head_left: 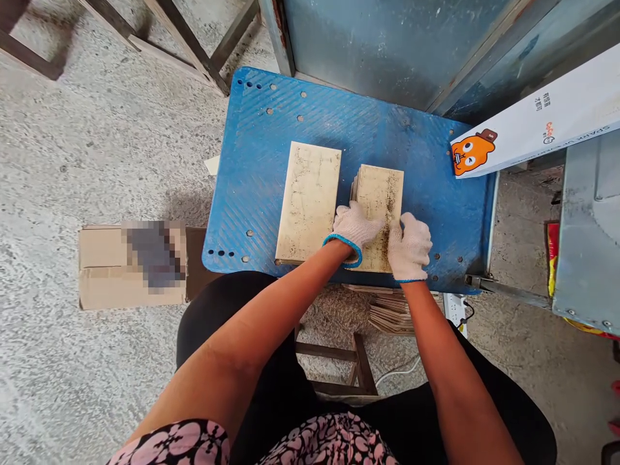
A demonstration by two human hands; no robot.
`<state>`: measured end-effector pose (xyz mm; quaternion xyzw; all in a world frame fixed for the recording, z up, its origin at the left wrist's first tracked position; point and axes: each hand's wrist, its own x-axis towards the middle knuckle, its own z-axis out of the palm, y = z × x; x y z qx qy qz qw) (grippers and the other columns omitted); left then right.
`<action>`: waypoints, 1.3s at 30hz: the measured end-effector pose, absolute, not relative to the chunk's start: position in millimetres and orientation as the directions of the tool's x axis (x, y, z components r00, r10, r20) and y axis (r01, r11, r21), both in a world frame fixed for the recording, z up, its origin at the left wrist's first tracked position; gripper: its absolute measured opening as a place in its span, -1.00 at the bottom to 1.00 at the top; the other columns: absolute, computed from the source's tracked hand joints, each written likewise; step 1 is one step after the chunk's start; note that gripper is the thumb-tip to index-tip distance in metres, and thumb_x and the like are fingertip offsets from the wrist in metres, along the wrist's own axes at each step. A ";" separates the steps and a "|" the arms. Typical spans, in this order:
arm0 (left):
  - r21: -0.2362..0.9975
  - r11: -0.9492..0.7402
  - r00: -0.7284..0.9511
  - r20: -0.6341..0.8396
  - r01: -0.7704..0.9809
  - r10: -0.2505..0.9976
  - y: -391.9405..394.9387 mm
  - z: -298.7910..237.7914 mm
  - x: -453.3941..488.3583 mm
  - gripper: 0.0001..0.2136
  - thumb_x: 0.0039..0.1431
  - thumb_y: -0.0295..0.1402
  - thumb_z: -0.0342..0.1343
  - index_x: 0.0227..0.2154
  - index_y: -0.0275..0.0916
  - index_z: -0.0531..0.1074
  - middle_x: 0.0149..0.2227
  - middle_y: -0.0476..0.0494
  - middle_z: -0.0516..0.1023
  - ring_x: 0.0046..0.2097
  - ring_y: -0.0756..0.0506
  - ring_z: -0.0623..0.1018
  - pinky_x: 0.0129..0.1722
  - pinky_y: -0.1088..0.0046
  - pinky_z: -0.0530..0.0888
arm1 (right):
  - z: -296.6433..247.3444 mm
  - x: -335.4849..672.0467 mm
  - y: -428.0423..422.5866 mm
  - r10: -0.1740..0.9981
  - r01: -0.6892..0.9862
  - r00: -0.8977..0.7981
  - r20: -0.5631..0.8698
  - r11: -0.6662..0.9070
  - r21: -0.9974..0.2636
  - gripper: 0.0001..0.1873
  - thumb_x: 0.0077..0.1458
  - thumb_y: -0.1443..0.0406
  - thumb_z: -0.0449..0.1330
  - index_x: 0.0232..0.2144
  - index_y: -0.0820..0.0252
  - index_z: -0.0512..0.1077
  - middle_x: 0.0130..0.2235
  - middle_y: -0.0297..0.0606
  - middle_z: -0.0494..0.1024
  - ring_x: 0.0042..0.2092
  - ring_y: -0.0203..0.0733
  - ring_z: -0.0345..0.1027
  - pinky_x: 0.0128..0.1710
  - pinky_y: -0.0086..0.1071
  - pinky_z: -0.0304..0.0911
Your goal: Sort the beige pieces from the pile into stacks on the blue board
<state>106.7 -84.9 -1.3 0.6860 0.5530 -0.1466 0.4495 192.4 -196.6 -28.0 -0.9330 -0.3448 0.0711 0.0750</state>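
Note:
Two stacks of thin, pale yellow rectangular boards lie on a blue plastic table. The right stack [376, 194] has dark speckles on its top board, and its left side shows several layered edges. My left hand [354, 225], in a white knit glove with a blue cuff, has its fingers curled at this stack's left edge and its thumb across the top. At the right edge, my right hand [411, 248], gloved the same way, grips with bent fingers; its fingertips are partly hidden. The left stack [310, 200] lies just beside my left hand, with faint dark marks on top.
The blue table [256, 174] has holes near its corners. A white box [527, 123] with an orange cartoon figure juts over its right end. More stacked boards [392, 313] sit below the near edge. A cardboard box [104, 268] stands on the floor at left.

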 end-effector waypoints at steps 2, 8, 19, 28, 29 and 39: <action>0.437 -0.021 0.351 -0.690 0.899 0.633 -86.7 0.2 107.0 -0.32 0.06 -0.01 0.18 0.16 -0.32 0.23 0.13 -0.44 0.33 0.17 -0.33 0.43 0.12 0.29 0.36 | -21.7 196.0 -193.5 0.665 0.639 0.747 -0.013 -0.723 -0.262 -0.64 0.35 0.10 -0.05 -0.18 0.14 0.47 -0.22 -0.16 0.44 -0.11 -0.07 0.27 -0.13 -0.30 0.12; 0.463 -0.226 0.474 -0.536 0.857 0.699 -90.3 15.2 99.3 -0.26 0.06 -0.03 0.20 0.21 -0.36 0.18 0.16 -0.46 0.28 0.18 -0.36 0.37 0.12 0.23 0.35 | 0.0 205.7 -211.4 0.570 0.487 0.821 0.036 -0.665 -0.566 -0.53 0.35 0.05 -0.10 -0.17 0.18 0.50 -0.25 -0.24 0.46 -0.17 -0.15 0.30 -0.13 -0.32 0.18; 0.598 -0.592 0.840 -0.431 0.540 0.330 -126.2 66.3 65.2 -0.64 0.26 -0.12 0.00 -0.03 -0.22 0.43 -0.05 -0.26 0.47 -0.09 -0.25 0.55 -0.22 0.27 0.45 | -26.0 133.8 -335.1 0.728 0.702 0.619 -0.294 -0.681 -0.210 -0.78 0.30 0.26 0.01 -0.23 0.14 0.46 -0.29 -0.25 0.48 -0.26 -0.17 0.28 -0.28 -0.35 0.09; 0.604 -0.608 0.856 -0.394 0.516 0.335 -120.6 59.5 66.8 -0.61 0.26 -0.10 -0.02 -0.02 -0.25 0.43 -0.03 -0.30 0.47 -0.06 -0.29 0.55 -0.24 0.26 0.45 | -52.2 101.8 -337.6 0.826 0.889 0.437 -0.356 -0.457 0.031 -0.65 0.17 0.37 0.15 0.02 0.20 0.33 -0.09 -0.11 0.44 -0.12 -0.05 0.29 -0.15 -0.27 0.15; 0.606 -0.606 0.856 -0.392 0.515 0.337 -121.0 58.3 66.6 -0.61 0.25 -0.10 -0.02 -0.02 -0.25 0.44 -0.04 -0.30 0.47 -0.06 -0.30 0.55 -0.24 0.25 0.46 | -54.9 101.8 -338.9 0.835 0.895 0.428 -0.347 -0.444 0.037 -0.64 0.17 0.37 0.14 0.03 0.21 0.32 -0.08 -0.09 0.43 -0.10 -0.04 0.28 -0.13 -0.25 0.16; 0.608 -0.611 0.856 -0.443 0.506 0.268 -125.2 58.1 67.4 -0.63 0.26 -0.13 0.00 -0.04 -0.26 0.48 -0.04 -0.33 0.50 -0.05 -0.32 0.56 -0.22 0.24 0.47 | -58.9 105.3 -346.5 0.839 0.908 0.407 -0.361 -0.415 0.058 -0.77 0.22 0.34 0.11 -0.07 0.21 0.40 -0.14 -0.10 0.47 -0.14 -0.02 0.27 -0.13 -0.20 0.10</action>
